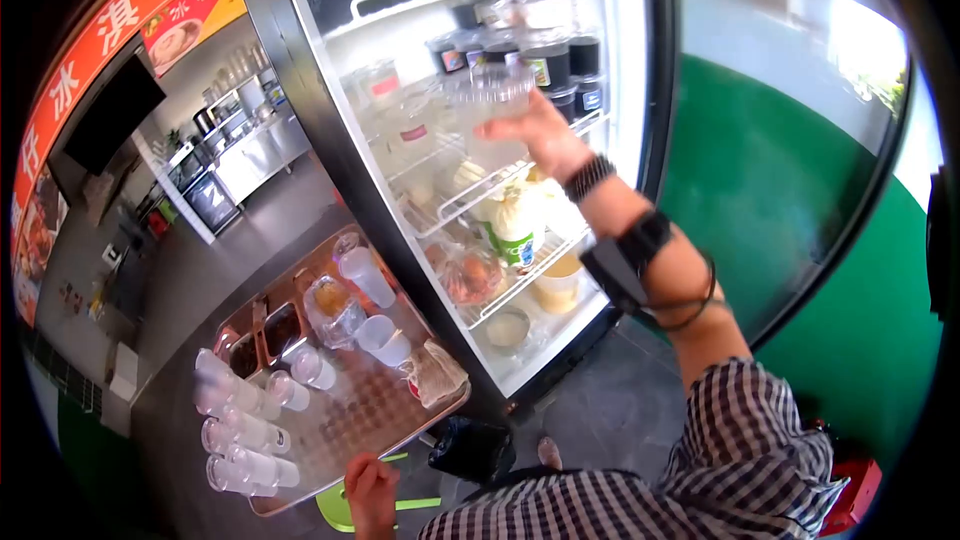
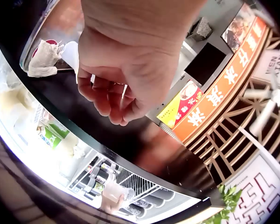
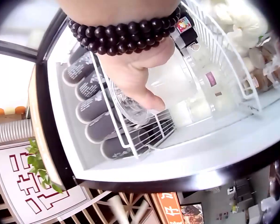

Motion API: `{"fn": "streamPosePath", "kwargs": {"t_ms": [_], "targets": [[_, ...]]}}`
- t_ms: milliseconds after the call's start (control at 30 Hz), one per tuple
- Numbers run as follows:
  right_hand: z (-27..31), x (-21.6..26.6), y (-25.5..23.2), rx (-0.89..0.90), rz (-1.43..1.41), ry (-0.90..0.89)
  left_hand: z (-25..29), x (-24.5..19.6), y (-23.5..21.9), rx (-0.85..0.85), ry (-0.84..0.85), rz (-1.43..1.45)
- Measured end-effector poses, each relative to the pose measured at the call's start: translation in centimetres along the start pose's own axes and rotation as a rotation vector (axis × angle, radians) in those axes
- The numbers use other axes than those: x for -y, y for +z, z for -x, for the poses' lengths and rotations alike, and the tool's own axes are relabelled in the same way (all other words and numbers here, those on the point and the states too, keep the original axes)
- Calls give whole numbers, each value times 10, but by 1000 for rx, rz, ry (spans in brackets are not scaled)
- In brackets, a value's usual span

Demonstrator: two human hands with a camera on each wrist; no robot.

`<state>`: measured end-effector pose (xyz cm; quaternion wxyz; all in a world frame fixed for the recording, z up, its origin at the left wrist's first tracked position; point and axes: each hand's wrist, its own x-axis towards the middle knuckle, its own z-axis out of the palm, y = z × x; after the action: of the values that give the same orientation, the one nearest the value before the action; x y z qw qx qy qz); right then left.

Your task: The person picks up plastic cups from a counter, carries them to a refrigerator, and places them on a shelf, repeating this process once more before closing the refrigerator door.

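Observation:
My right hand [image 1: 540, 135] reaches into the lit fridge and grips a clear plastic jar [image 1: 488, 110] with a ridged lid around its side. In the right wrist view the thumb lies across the jar [image 3: 172, 84], just below the lid [image 3: 130, 107]; the other fingers are mostly hidden. The jar is upright on the head view's middle level, among other clear containers [image 1: 405, 135] of pale contents. My left hand [image 1: 370, 490] hangs by the tray's near corner, fingers loosely curled. Nothing shows in the left hand [image 2: 126, 79] in its wrist view.
A metal tray [image 1: 345, 430] on the left holds several plastic cups [image 1: 250, 430], a cloth [image 1: 435, 375] and dark-filled pans [image 1: 280, 325]. Wire shelves [image 1: 470, 200] carry black-bodied jars [image 1: 550, 65] and bagged food [image 1: 470, 275]. The glass door [image 1: 780, 160] stands open at right. A green stool [image 1: 335, 510] is below.

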<state>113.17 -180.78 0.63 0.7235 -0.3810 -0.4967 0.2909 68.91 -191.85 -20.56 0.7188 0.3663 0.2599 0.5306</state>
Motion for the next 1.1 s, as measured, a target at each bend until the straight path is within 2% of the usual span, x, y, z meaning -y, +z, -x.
{"fn": "streamPosePath", "kwargs": {"t_ms": [33,67,133,167,267,300,400,500,533,567,700,867,1100], "targets": [[-25,-6,0,42,-57,39,-3,0,4,-19,6,0],[-56,-22,1,126,-129,-141,-19,7,17,-17,29,25],[-103,-35,-1,-8,-43,46,-37,14,25,-35,61,55],[-136,-55,-3,-22,16,6,-46,18,25,-38,86,71],[-204,-78,4,-214,180,175,-63,30,34,-130,182,111],[-205,-67,14,-262,262,254,-63,34,37,-174,216,123],[-274,-126,7,-261,286,94,-50,44,43,-300,245,145],[-334,-183,-1,-323,375,19,-39,57,71,-549,340,80],[-347,-196,-3,-338,388,5,-37,62,77,-549,371,118],[-342,-188,0,-351,425,64,-36,67,83,-549,399,155],[-375,-218,0,-408,541,73,-47,83,99,-584,464,105],[-381,-224,5,-357,624,132,-62,86,118,-674,507,71],[-378,-222,11,-395,734,160,-76,88,117,-622,475,91]]}}
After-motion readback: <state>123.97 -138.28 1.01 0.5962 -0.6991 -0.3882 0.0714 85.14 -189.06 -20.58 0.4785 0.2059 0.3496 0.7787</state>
